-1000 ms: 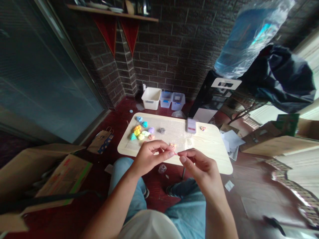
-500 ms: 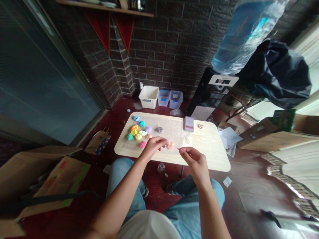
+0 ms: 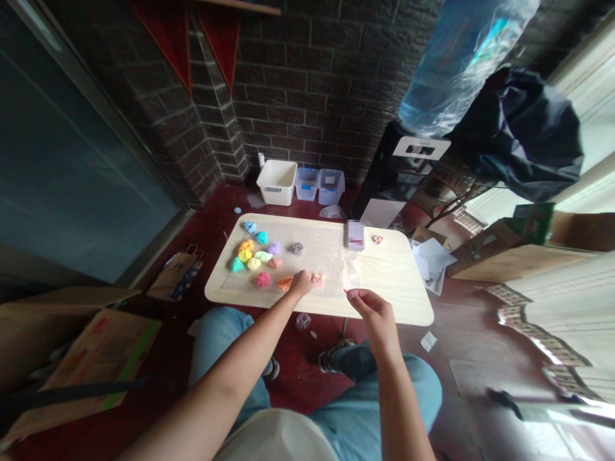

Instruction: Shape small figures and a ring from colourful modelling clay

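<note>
In the head view, my right hand (image 3: 373, 308) is raised over the table's near edge, thumb and finger pinching a small red piece of modelling clay (image 3: 345, 291). My left hand (image 3: 301, 283) is down at the mat, closed, its fingertips mostly hidden. Right beside it lies a small pink clay face (image 3: 318, 280) with ear-like bits; whether the fingers touch it I cannot tell. Left of that hand sits an orange clay lump (image 3: 284, 283). A deep pink lump (image 3: 262, 279) and a purple lump (image 3: 273, 248) lie among several other coloured ones.
A clear textured mat (image 3: 319, 246) covers much of the pale table (image 3: 398, 282). On the table are a boxy item (image 3: 356, 235), a whitish clump (image 3: 352, 271) and a small multicoloured cluster (image 3: 377, 239). Bins (image 3: 277, 182) and a water dispenser (image 3: 384, 186) stand behind.
My left hand has lowered to the mat beside the pink face, and the orange lump now shows. My right hand keeps its pinch on the red piece. The view has shifted slightly.
</note>
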`<action>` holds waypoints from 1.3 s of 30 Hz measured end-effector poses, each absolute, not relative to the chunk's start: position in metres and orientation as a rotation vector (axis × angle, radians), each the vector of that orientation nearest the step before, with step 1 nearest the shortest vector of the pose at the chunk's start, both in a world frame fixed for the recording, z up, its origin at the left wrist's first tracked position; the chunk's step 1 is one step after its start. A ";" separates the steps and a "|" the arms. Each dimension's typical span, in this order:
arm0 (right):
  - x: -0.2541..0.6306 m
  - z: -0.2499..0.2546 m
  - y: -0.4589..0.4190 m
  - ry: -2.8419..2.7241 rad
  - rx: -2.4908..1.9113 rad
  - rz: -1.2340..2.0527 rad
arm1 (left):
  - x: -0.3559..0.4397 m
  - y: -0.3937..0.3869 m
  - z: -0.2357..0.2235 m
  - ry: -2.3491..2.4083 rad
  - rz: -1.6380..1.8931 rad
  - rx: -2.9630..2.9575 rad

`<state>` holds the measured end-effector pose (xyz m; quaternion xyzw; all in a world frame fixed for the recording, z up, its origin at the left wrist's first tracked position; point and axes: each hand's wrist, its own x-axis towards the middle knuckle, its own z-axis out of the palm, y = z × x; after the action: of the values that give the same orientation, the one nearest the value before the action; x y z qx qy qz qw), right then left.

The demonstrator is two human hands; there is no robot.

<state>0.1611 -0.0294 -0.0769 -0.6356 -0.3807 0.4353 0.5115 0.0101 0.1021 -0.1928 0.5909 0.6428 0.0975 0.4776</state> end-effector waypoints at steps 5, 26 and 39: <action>0.167 -0.083 -0.030 -0.881 -1.539 1.061 | 0.016 0.110 -0.193 1.600 0.208 1.480; 0.169 -0.095 -0.023 -0.934 -1.554 1.030 | 0.010 0.085 -0.165 1.277 0.556 1.236; 0.141 -0.041 -0.030 -1.291 -1.526 0.961 | -0.025 0.025 -0.066 0.946 0.832 0.990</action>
<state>0.1414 -0.0304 -0.0413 -0.6159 -0.5211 0.3880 0.4456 -0.0250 0.0246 -0.0661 0.4436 0.4239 0.3731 0.6959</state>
